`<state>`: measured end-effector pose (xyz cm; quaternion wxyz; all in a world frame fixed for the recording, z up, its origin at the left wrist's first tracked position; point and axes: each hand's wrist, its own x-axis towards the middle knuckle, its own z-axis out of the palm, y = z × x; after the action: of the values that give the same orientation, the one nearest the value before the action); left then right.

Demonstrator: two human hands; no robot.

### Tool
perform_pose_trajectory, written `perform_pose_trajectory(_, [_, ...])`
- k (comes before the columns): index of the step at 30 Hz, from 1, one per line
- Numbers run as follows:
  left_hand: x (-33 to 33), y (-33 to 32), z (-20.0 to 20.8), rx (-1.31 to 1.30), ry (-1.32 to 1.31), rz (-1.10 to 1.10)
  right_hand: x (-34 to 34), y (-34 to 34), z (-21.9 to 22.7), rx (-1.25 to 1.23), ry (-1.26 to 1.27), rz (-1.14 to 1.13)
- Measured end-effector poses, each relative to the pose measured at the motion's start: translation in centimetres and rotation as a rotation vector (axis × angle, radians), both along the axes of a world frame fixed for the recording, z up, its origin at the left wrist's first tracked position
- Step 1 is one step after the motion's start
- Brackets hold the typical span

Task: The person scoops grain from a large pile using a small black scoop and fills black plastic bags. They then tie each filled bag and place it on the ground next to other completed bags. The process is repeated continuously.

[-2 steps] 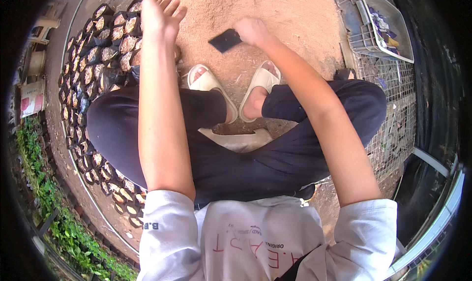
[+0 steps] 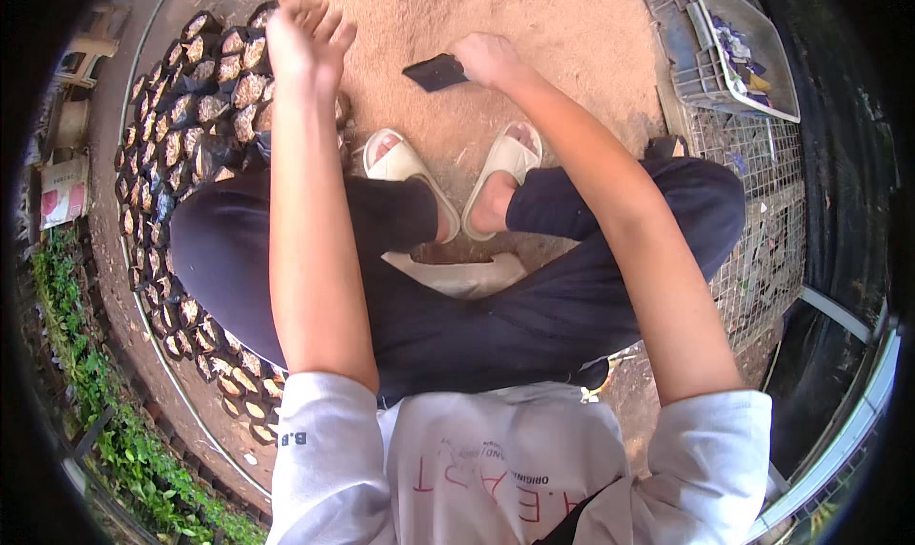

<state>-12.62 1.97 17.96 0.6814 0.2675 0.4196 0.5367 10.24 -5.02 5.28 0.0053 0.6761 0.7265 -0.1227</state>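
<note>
My right hand [image 2: 487,61] pinches the edge of a small, flat black plastic bag [image 2: 437,73] above the sawdust heap [image 2: 534,30]. That bag hangs out to the left of my fingers and looks unfilled, though its opening cannot be made out. Over the heap's left edge, beside the rows of filled bags, my left hand [image 2: 311,47] is raised with fingers spread and slightly blurred; nothing shows in it. Many filled black bags [image 2: 229,66] with pale, sawdust-like tops stand packed together on the left.
I sit low on a pale seat [image 2: 457,276], my sandals [image 2: 396,159] at the heap's near edge. On the right a grey plastic crate [image 2: 701,59] with small items stands by wire mesh [image 2: 753,192]. Green plants [image 2: 105,392] line the far left.
My left hand has shifted slightly, its fingers a little nearer to me. The black bag in my right hand has turned slightly, while that hand stays nearly in place.
</note>
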Motion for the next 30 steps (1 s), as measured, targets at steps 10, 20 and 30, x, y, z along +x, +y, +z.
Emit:
perform_pose_trajectory(10, [2.0,-13.8,-3.0,-0.202,0.104,0.035,5.8,2.1,12.9,0.117,0.113,0.149])
perform_pose_trajectory(20, [8.8,-13.3,-3.1,0.521,0.543,-0.172,3.5,-2.8,13.1,0.204,0.844,-0.431])
perform_pose_trajectory(30, [6.4,-12.0,-4.5,0.422,0.826,-0.061,0.8,-1.1,11.6,-0.113,1.165,-0.361])
